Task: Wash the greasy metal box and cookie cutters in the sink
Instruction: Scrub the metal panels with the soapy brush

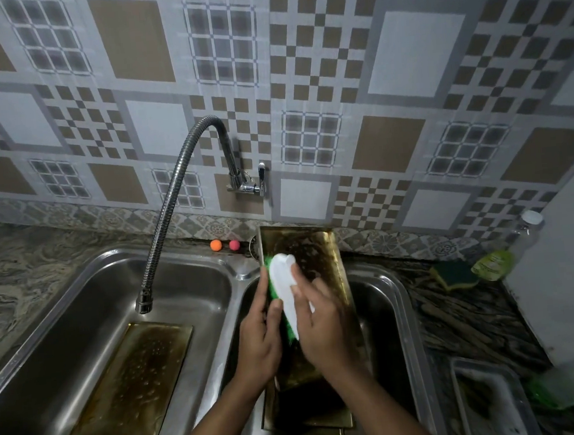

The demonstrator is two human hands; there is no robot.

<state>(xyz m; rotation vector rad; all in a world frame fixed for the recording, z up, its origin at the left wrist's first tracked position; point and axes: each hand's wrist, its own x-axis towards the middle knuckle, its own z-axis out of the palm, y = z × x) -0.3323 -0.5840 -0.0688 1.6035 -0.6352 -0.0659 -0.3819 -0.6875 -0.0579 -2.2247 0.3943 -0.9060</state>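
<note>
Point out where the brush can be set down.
Bare: the marbled counter left of the left basin; that basin's floor between the greasy lid and its far wall; the dark counter between sponge and plastic tub. Crowded: the right basin, filled by the metal box, brush, left hand and right hand.

I see the sink (61, 293) as brushed stainless steel with a dull, soft sheen, and the faucet hose (167, 209) as ribbed chrome, brighter and glossier. The metal box (315, 249) looks brass-toned, its inner faces filmed with brown grease that dulls the shine. The flat sheet (133, 380) in the left basin is the same yellowish metal, beaded with droplets. The brush (284, 282) has a smooth white plastic back and green bristles. The countertop (15, 273) looks to me like polished veined stone.
</note>
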